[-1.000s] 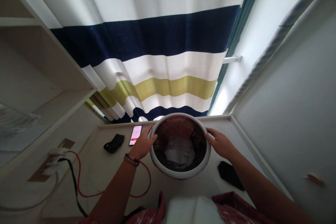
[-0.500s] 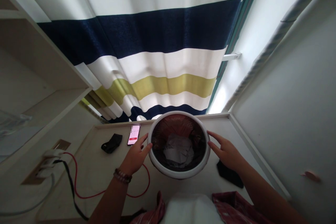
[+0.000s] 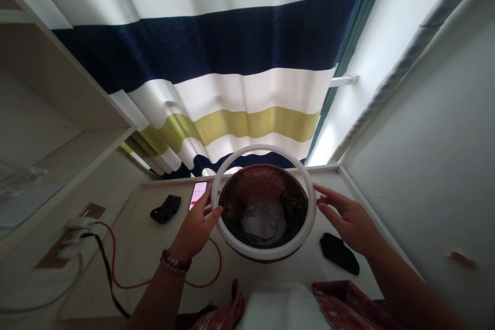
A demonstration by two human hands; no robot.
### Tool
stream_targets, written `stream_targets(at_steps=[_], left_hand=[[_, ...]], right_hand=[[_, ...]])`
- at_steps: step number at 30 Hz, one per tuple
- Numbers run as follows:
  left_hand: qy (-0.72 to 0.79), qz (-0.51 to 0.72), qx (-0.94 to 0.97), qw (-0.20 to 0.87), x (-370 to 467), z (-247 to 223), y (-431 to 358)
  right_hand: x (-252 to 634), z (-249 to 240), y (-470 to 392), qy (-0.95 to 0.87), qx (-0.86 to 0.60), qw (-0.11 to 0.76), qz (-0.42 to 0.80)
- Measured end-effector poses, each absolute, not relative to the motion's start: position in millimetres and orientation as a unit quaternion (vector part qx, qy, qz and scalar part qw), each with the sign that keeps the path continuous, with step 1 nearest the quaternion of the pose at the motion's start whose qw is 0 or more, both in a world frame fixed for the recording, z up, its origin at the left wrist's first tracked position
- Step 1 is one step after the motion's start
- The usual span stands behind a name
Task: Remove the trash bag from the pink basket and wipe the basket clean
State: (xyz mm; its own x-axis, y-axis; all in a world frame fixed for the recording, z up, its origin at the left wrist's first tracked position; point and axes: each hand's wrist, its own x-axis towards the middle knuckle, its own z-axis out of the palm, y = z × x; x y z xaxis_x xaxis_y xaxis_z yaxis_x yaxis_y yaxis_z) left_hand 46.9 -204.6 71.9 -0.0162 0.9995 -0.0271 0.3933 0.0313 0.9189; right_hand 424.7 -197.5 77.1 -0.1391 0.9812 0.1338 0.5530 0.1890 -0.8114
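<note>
A round, dark reddish-brown waste bin (image 3: 266,178) stands on the white desktop in front of me, with crumpled whitish material (image 3: 263,219) at its bottom. Its white rim ring (image 3: 265,253) is tilted, the far side raised clear of the bin's mouth and the near side low by the front edge. My left hand (image 3: 193,229) grips the ring's left side between thumb and fingers. On the opposite side, my right hand (image 3: 350,221) has thumb and fingers closed at the ring's edge.
Black socks lie left (image 3: 165,209) and right (image 3: 339,252) of the bin. A lit phone (image 3: 198,191) rests behind my left hand. A red cable (image 3: 216,273) runs from the wall sockets (image 3: 69,237). Striped curtains (image 3: 247,126) hang behind the desk (image 3: 131,247).
The white ring has come up off the bin's far edge and now tilts, its back side higher. Both hands have moved slightly outward with it. The bin stays in place.
</note>
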Motion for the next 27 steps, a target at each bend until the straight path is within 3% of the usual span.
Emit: stream_targets(at_steps=[7, 13, 27], left_hand=[[0.626, 0.316, 0.607, 0.374, 46.8, 74.9, -199.5], [0.642, 0.324, 0.625, 0.304, 43.4, 52.8, -199.4], [0.645, 0.343, 0.612, 0.304, 39.9, 37.4, -204.6]], right_hand=[[424.0, 66.7, -185.9, -0.677, -0.597, 0.299, 0.309], [422.1, 46.0, -184.9, -0.678, -0.605, 0.269, 0.320], [419.7, 36.7, -187.8, -0.687, -0.606, 0.235, 0.325]])
